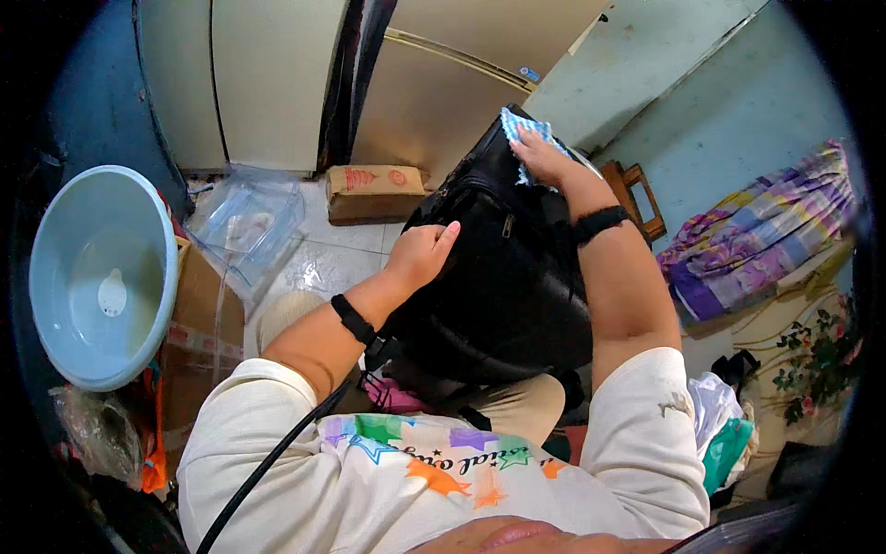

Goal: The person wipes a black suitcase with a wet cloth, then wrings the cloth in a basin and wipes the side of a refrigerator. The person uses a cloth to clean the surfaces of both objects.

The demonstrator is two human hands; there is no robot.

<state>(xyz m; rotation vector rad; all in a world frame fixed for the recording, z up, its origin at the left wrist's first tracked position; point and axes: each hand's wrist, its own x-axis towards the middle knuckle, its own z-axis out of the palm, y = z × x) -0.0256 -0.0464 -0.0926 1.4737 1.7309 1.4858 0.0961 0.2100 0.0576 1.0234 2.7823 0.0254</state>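
A large black bag (pixel 498 298) with a zipper stands before me, between my knees and the fridge. My right hand (pixel 543 156) presses a blue-and-white checked cloth (pixel 516 124) flat against its far upper end. On the left upper edge of the bag rests my left hand (pixel 421 255), its fingers curled down and the thumb pointing out. Whether those fingers grip the black material is partly hidden, but the hand sits closed at the edge. A metal zipper pull (pixel 508 226) hangs on the bag's near face.
A light-blue plastic basin (pixel 104 228) stands at left on a cardboard box (pixel 201 311). Clear plastic packaging (pixel 246 215) and a small carton (pixel 376 195) lie on the tiles. Beyond is a beige fridge (pixel 443 90). A wooden frame (pixel 635 201) and purple patterned fabric (pixel 754 235) are at right.
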